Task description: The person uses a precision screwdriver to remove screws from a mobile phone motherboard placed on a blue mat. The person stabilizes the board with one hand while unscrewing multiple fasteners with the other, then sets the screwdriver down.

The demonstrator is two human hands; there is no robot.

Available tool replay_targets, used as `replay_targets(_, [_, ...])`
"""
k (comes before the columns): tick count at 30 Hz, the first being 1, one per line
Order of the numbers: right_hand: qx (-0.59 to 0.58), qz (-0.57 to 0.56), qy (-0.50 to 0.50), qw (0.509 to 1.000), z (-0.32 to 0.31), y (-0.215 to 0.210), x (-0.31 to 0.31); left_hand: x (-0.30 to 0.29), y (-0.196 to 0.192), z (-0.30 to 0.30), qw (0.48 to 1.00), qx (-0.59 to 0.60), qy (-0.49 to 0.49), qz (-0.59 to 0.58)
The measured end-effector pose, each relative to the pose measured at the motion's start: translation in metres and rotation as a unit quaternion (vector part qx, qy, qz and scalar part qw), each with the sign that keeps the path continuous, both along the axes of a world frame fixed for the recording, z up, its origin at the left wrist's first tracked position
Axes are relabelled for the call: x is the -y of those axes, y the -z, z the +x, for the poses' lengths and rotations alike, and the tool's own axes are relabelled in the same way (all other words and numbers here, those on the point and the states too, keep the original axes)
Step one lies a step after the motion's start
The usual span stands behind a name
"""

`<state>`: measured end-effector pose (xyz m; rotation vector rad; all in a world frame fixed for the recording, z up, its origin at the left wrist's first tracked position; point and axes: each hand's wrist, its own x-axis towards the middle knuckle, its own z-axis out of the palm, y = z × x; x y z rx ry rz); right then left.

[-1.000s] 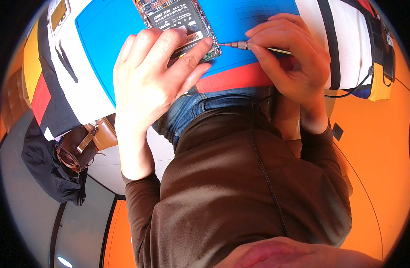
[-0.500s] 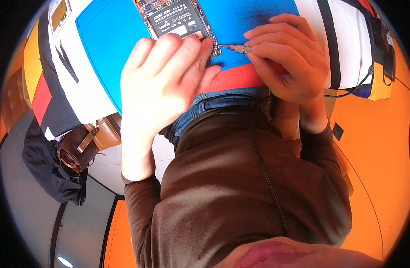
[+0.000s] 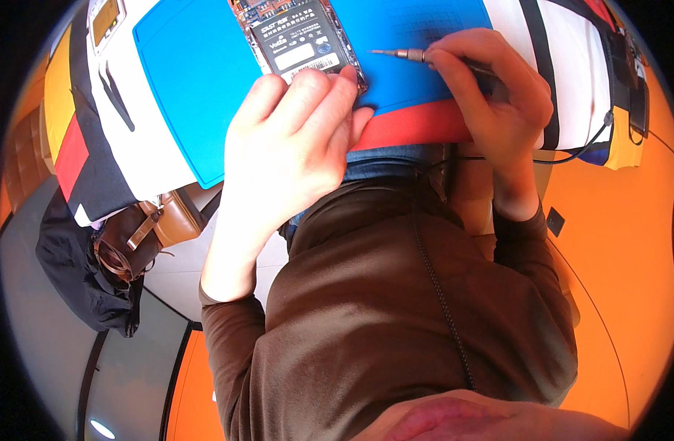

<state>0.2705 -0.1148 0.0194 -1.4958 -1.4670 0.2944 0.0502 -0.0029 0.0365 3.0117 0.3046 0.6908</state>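
Observation:
An opened smartphone [image 3: 296, 44] lies on the blue work mat [image 3: 183, 95], its black battery and circuit board exposed. My left hand [image 3: 289, 140] grips the phone's near end, fingers closed over it and hiding that edge. In my right hand [image 3: 499, 92], a small precision screwdriver [image 3: 410, 54] is pinched between thumb and fingers. Its thin shaft points left, and the tip hovers just off the phone's right edge without touching it. The remaining right fingers curl behind the handle.
A handheld device with a yellowish screen [image 3: 108, 22] sits at the far left, with dark tweezers [image 3: 116, 99] nearer. A red strip [image 3: 410, 126] runs along the front table edge. A black cable [image 3: 594, 136] hangs at the right; a brown bag [image 3: 179, 220] is lower left.
The screwdriver tip has lifted off the phone's lower right edge and moved right and away from me. My left hand and the phone have shifted slightly right.

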Motion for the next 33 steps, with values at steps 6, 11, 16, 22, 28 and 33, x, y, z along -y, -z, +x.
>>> replay_targets(6, [0.004,0.011,0.008,1.0,0.002,0.002,-0.005,0.004,0.0,-0.002,0.997,-0.045,0.003,0.061])
replay_targets(11, [-0.107,-0.022,0.021,0.994,0.001,-0.001,-0.007,0.007,0.0,-0.002,0.996,-0.049,-0.01,0.074])
replay_targets(16, [-0.054,-0.046,0.028,0.997,0.006,-0.005,-0.014,0.008,0.0,-0.002,0.997,-0.044,-0.01,0.06])
replay_targets(22, [0.084,-0.09,0.012,0.992,0.006,-0.012,-0.019,0.005,0.002,-0.004,0.997,-0.048,-0.005,0.064])
replay_targets(28, [0.164,-0.101,-0.013,0.981,0.008,-0.017,-0.027,0.004,0.006,-0.005,0.999,-0.018,-0.008,0.045])
replay_targets(33, [0.12,-0.075,0.006,0.99,-0.007,-0.011,-0.035,0.001,0.009,-0.005,1.0,0.015,-0.008,0.004])
